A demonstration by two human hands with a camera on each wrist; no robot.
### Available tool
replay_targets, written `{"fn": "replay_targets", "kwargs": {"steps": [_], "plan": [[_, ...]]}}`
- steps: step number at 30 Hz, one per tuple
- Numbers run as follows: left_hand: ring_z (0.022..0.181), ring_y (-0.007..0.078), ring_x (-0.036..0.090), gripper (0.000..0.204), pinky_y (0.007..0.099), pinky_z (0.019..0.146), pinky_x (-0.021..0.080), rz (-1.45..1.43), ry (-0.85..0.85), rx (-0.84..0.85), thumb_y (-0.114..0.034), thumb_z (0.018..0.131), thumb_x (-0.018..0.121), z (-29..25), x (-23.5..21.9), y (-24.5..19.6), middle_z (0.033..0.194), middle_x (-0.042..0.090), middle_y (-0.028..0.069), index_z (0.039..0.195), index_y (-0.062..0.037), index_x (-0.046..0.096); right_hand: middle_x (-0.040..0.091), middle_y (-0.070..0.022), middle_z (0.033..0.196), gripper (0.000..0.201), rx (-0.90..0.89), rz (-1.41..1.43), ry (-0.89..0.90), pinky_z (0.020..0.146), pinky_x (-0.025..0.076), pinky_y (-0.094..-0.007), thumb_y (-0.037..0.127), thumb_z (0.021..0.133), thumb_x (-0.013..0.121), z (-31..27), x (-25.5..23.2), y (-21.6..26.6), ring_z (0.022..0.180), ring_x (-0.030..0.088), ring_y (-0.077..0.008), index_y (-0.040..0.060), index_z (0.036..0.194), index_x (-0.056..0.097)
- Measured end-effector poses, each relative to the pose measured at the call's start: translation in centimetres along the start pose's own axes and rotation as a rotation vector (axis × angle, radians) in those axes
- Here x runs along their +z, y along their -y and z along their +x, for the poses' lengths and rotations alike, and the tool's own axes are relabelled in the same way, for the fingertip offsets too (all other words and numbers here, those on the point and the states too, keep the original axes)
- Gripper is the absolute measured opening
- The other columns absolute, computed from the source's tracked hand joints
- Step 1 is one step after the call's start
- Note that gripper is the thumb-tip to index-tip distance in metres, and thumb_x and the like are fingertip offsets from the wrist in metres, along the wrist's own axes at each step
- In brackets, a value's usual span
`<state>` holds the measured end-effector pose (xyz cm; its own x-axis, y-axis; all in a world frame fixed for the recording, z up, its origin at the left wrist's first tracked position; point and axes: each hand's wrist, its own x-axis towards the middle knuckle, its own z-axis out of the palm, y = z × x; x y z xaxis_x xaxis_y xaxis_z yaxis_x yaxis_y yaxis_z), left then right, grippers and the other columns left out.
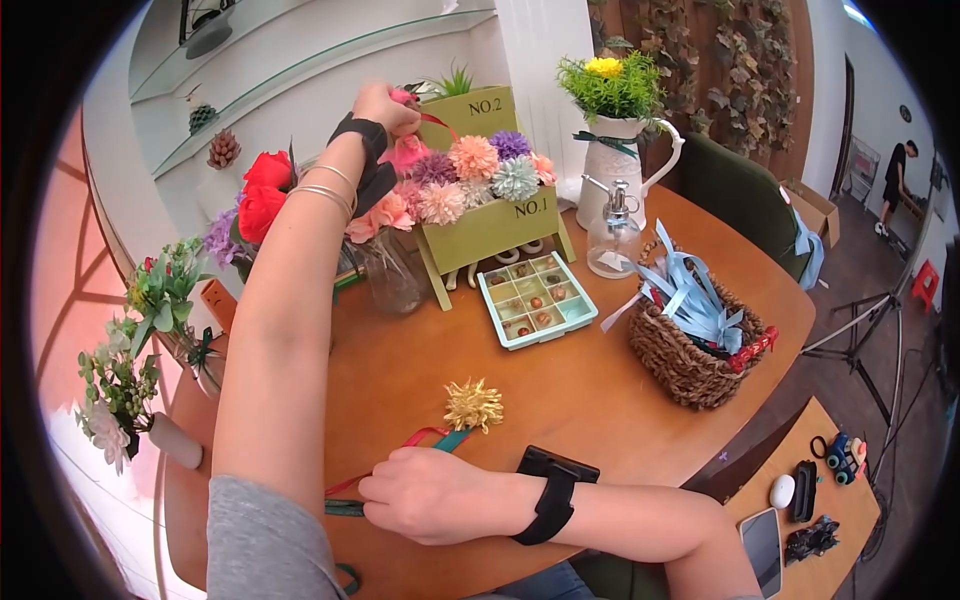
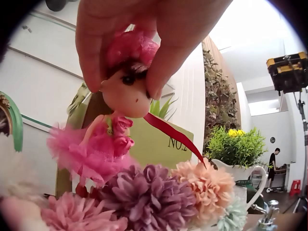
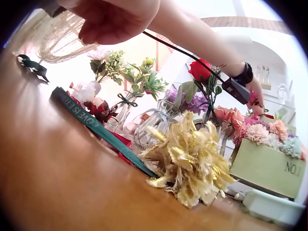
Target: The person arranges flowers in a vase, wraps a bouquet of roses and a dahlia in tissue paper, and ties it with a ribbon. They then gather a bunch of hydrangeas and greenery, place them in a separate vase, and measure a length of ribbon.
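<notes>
My left hand (image 1: 388, 110) reaches to the back of the table and pinches the head of a small doll (image 2: 126, 98) between thumb and fingers. The doll wears a pink tulle skirt and a pink headpiece, and a red ribbon (image 2: 179, 137) trails beside it. It stands over the artificial flowers (image 2: 149, 197) of the tiered green planter (image 1: 490, 228). Near the front, my right hand (image 1: 425, 495) hangs loosely curled above the table, holding nothing. Below it lie a lettered green ribbon (image 3: 108, 132) and a red one, beside a gold tinsel pompom (image 1: 473, 405).
A compartment box (image 1: 538, 300) with small beads sits before the planter. To the right are a glass spray bottle (image 1: 612, 240), a white pitcher (image 1: 610, 165) of greenery and a wicker basket (image 1: 680, 350) of blue ribbons. Flower vases (image 1: 392, 275) line the left side.
</notes>
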<state>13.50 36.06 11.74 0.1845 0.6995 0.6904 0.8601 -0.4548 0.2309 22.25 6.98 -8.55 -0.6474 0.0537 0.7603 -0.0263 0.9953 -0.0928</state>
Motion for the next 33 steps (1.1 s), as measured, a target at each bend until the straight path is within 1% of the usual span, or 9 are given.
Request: {"fn": "replay_targets", "kwargs": {"steps": [1,2,5,11,15,20,24,27,33], "plan": [[0.053,0.0084,0.05,0.017,0.023,0.048,0.041,0.061,0.126,-0.072,-0.013,0.058,0.065,-0.1,0.1,0.2,0.06,0.056,0.0041,0.066,-0.0008,0.056,0.044,-0.0053,0.064,0.007,-0.001,0.001,-0.002,0.054,0.038,-0.0286,0.01,0.061,0.052,0.0,0.0,0.0,0.062,0.047,-0.0196,0.0048,0.061,0.047],[0.053,0.0084,0.05,0.017,0.023,0.048,0.041,0.062,0.127,-0.073,-0.013,0.058,0.065,-0.2,0.1,0.3,0.06,0.056,0.0041,0.066,-0.0008,0.056,0.044,-0.0053,0.064,0.007,0.001,0.005,-0.006,0.054,0.038,-0.0286,0.01,0.061,0.052,0.0,0.1,0.0,0.062,0.047,-0.0196,0.0048,0.061,0.047],[0.055,0.0068,0.049,0.012,0.0219,0.047,0.041,-0.14,0.319,-0.149,-0.011,0.063,0.063,-0.1,0.5,1.1,0.06,0.054,0.0011,0.065,-0.0027,0.054,0.044,-0.0053,0.064,0.007,0.001,0.011,-0.004,0.054,0.038,-0.0287,0.01,0.061,0.052,0.0,0.2,-0.1,0.061,0.047,-0.0196,0.0049,0.061,0.047],[0.057,0.0064,0.047,0.016,0.0231,0.049,0.043,-0.255,0.264,-0.213,-0.015,0.068,0.063,0.2,-0.7,1.3,0.06,0.051,-0.0017,0.068,-0.0056,0.049,0.044,-0.0054,0.064,0.008,0.003,0.002,0.012,0.053,0.039,-0.0288,0.01,0.061,0.052,0.0,0.1,-0.1,0.061,0.047,-0.0196,0.0047,0.061,0.046],[0.058,0.0067,0.047,0.017,0.0244,0.051,0.045,-0.412,0.327,-0.228,-0.016,0.069,0.063,-0.1,-1.1,1.4,0.064,0.052,-0.0003,0.072,-0.0045,0.051,0.044,-0.0054,0.064,0.009,0.011,-0.007,0.005,0.053,0.039,-0.0289,0.01,0.06,0.053,0.0,0.0,-0.1,0.061,0.047,-0.0196,0.0048,0.061,0.046],[0.06,0.0073,0.047,0.015,0.0241,0.052,0.045,-0.265,0.316,-0.249,-0.016,0.071,0.063,-2.1,-1.2,-0.1,0.065,0.052,-0.0004,0.075,-0.0049,0.054,0.044,-0.0056,0.064,0.009,0.018,0.001,-0.002,0.053,0.039,-0.0289,0.01,0.06,0.053,0.0,0.0,-0.2,0.06,0.047,-0.0198,0.0048,0.061,0.046],[0.065,0.0093,0.049,0.025,0.0285,0.055,0.046,-0.202,0.459,-0.263,-0.023,0.07,0.063,-0.9,-1.5,1.0,0.074,0.053,0.0005,0.084,-0.0047,0.053,0.044,-0.0056,0.064,0.009,0.024,0.004,0.005,0.053,0.038,-0.0287,0.009,0.06,0.053,-0.1,0.0,-0.2,0.06,0.047,-0.0197,0.0048,0.061,0.046],[0.069,0.0096,0.048,0.03,0.0296,0.056,0.046,-0.197,0.401,-0.284,-0.026,0.069,0.063,-1.1,-1.7,0.9,0.076,0.052,-0.0001,0.088,-0.006,0.052,0.043,-0.0055,0.063,0.009,0.027,-0.004,0.008,0.053,0.038,-0.0287,0.009,0.06,0.053,0.0,-0.1,-0.1,0.06,0.047,-0.0197,0.005,0.06,0.045],[0.075,0.0119,0.05,0.042,0.0321,0.059,0.046,-0.025,0.426,-0.255,-0.034,0.067,0.063,-1.2,-2.4,0.1,0.081,0.054,0.0014,0.092,-0.0036,0.05,0.043,-0.0053,0.062,0.009,0.031,-0.014,0.014,0.053,0.039,-0.0286,0.01,0.059,0.053,0.0,-0.1,-0.1,0.06,0.048,-0.0195,0.0055,0.059,0.045]]}}
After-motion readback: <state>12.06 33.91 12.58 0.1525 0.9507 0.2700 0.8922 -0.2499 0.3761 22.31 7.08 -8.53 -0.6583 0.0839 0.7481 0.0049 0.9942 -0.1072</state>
